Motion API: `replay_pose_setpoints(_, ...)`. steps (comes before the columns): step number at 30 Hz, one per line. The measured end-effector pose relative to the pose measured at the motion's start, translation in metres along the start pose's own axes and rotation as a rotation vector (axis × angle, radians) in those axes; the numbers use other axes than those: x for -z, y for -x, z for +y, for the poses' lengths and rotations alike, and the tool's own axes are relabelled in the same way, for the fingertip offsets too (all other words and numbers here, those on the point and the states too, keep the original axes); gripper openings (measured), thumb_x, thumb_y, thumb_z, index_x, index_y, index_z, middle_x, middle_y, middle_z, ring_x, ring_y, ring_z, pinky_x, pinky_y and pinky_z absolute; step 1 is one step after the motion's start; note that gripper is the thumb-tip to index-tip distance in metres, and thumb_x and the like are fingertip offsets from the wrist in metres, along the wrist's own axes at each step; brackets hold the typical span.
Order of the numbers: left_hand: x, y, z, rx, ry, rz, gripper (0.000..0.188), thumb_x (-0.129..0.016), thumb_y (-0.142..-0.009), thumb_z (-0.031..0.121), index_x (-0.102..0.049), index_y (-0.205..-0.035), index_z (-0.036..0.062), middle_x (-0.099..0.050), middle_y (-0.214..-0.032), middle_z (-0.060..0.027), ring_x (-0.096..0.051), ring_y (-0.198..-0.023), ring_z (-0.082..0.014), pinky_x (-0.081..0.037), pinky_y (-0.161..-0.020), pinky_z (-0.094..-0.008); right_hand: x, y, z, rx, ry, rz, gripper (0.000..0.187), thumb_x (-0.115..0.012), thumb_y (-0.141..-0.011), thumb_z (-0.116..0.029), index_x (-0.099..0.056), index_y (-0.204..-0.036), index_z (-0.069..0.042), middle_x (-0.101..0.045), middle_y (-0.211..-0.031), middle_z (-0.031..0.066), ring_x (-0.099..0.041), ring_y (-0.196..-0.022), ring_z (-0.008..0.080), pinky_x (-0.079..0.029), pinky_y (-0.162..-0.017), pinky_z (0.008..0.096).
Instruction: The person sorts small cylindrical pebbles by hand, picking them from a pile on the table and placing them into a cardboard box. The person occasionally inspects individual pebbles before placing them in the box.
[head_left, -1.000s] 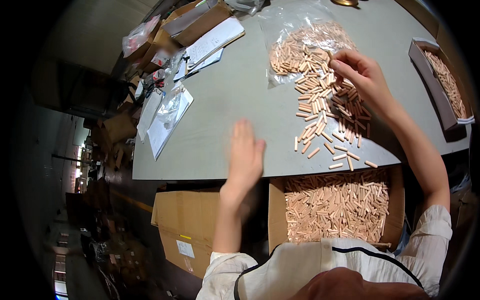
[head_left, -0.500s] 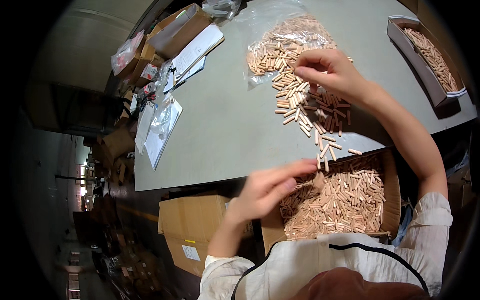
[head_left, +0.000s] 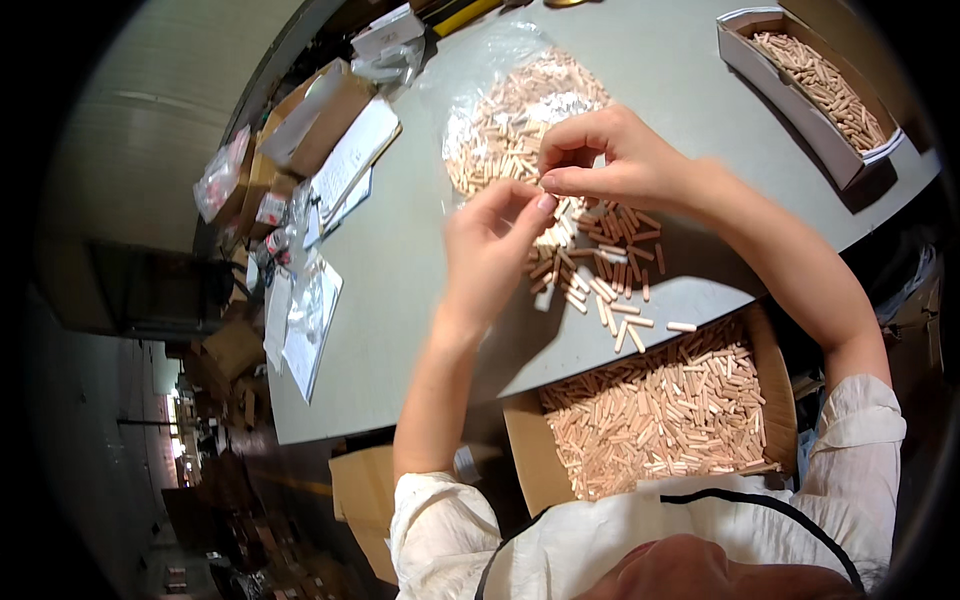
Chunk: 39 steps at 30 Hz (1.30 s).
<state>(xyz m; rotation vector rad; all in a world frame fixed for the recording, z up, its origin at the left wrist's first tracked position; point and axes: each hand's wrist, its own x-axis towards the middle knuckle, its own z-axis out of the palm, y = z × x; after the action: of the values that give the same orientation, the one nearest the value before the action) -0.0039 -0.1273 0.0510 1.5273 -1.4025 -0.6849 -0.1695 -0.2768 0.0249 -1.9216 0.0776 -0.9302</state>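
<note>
My left hand (head_left: 482, 245) and my right hand (head_left: 625, 160) meet over a heap of small wooden dowels (head_left: 625, 240) on the grey table. Thumb and fingers of each hand are pinched together, their tips nearly touching. Anything between the fingertips is too small to make out. Beyond the hands lies a clear plastic bag (head_left: 480, 85) with more dowels in it and spilling from its mouth. Below the table's near edge, close against my body, an open cardboard box (head_left: 530, 455) is filled with dowels.
A long narrow box (head_left: 790, 110) of dowels stands at the far right of the table (head_left: 390, 330). Papers (head_left: 355, 150), plastic-wrapped sheets (head_left: 310, 330) and an open carton (head_left: 320, 115) line the left side. A closed carton (head_left: 365, 490) sits below, left of the dowel box.
My left hand has moved up and away from the edge of the dowel box to join my right hand over the heap. The view has shifted slightly.
</note>
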Motion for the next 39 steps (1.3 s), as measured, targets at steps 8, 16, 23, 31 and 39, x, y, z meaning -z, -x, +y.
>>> replay_pose_setpoints(8, 0.002, 0.005, -0.005, 0.118, 0.315, -0.026, 0.021, -0.073, -0.102, 0.017, -0.075, -0.114, 0.0001, -0.077, -0.098, -0.0065, -0.069, -0.086, -0.0084, -0.049, -0.063, -0.0210, 0.005, 0.000, 0.001, -0.320, -0.298, -0.109, 0.022, -0.067, -0.105, -0.020, -0.070, -0.103, 0.001, -0.069, -0.085, 0.0033, -0.064, -0.072, 0.0089, -0.054, -0.060, 0.0247)
replay_pose_setpoints(16, 0.009, 0.009, -0.012, 0.123, 0.326, -0.120, 0.018, -0.071, -0.104, 0.012, -0.076, -0.112, -0.0029, -0.078, -0.095, -0.0062, -0.071, -0.086, -0.0087, -0.054, -0.069, -0.0225, -0.007, 0.004, 0.004, -0.322, -0.315, -0.144, 0.023, -0.068, -0.105, -0.022, -0.069, -0.102, 0.001, -0.069, -0.085, 0.0040, -0.066, -0.068, 0.0109, -0.055, -0.061, 0.0266)
replay_pose_setpoints(23, 0.005, 0.009, -0.018, 0.137, 0.303, -0.115, 0.015, -0.070, -0.104, 0.009, -0.076, -0.107, -0.0039, -0.076, -0.090, -0.0041, -0.068, -0.080, -0.0081, -0.055, -0.070, -0.0235, -0.013, 0.007, 0.004, -0.299, -0.359, -0.162, 0.020, -0.068, -0.106, -0.018, -0.067, -0.102, 0.002, -0.071, -0.089, 0.0050, -0.068, -0.073, 0.0111, -0.055, -0.066, 0.0273)
replay_pose_setpoints(31, -0.002, 0.014, -0.023, -0.014, 0.031, 0.003, 0.014, -0.070, -0.100, 0.010, -0.075, -0.101, -0.0029, -0.071, -0.080, -0.0014, -0.060, -0.069, -0.0054, -0.047, -0.059, -0.0262, -0.011, 0.007, 0.004, -0.178, -0.018, -0.159, 0.021, -0.070, -0.103, -0.021, -0.070, -0.102, 0.000, -0.073, -0.083, 0.0075, -0.072, -0.073, 0.0138, -0.056, -0.063, 0.0306)
replay_pose_setpoints(39, -0.013, 0.009, -0.030, -0.373, -0.282, 0.158, 0.011, -0.071, -0.093, 0.008, -0.071, -0.095, -0.0033, -0.066, -0.074, -0.0106, -0.059, -0.062, -0.0156, -0.048, -0.059, -0.0325, -0.015, 0.008, 0.004, 0.011, 0.395, -0.112, 0.021, -0.068, -0.103, -0.022, -0.067, -0.096, -0.002, -0.070, -0.075, 0.0147, -0.068, -0.061, 0.0277, -0.051, -0.058, 0.0390)
